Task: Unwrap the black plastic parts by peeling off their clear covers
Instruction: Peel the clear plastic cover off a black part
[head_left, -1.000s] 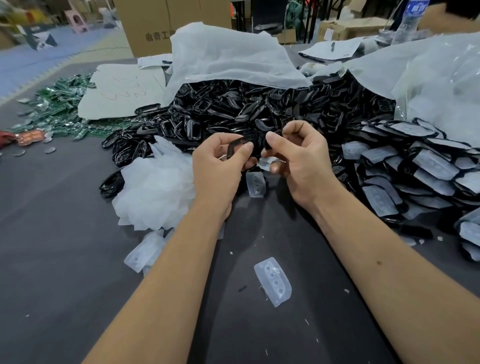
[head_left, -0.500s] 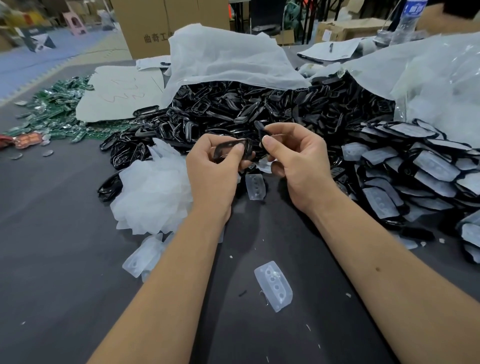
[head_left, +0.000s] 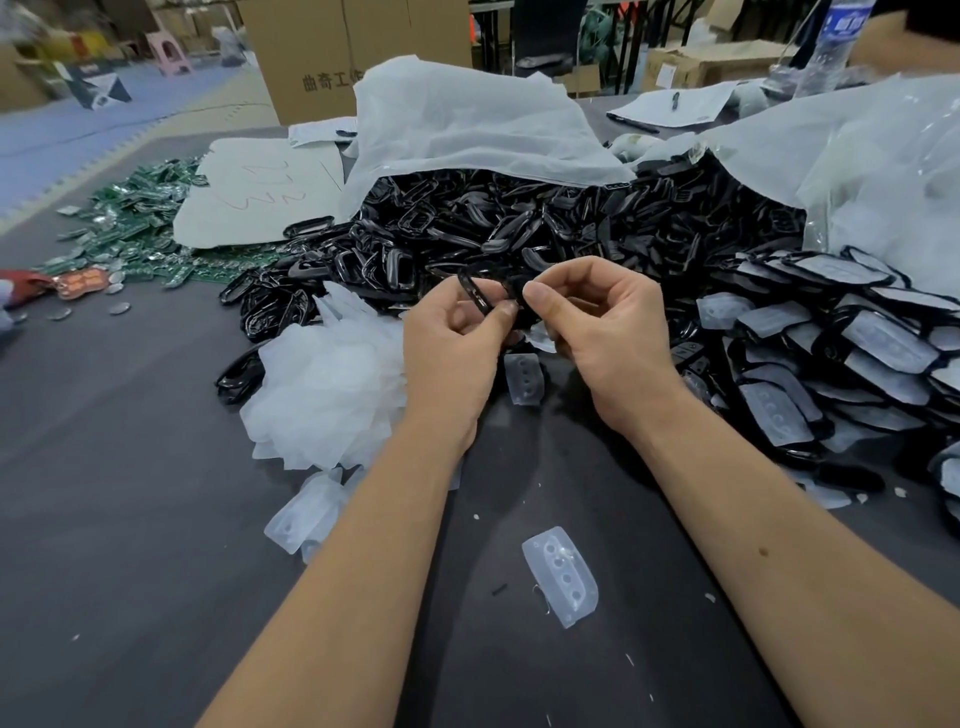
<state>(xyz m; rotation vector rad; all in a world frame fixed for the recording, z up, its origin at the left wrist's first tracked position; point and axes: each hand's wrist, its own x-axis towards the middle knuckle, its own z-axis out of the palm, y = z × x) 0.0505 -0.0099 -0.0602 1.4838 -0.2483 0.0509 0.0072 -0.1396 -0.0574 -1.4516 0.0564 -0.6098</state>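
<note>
i have one black part (head_left: 480, 293) pinched up over the table between both hands, in front of the black heap. my left hand (head_left: 457, 353) grips its near end, its long axis slanting up and away to the left; my right hand (head_left: 602, 332) pinches just beside it, likely at the cover's edge.
</note>
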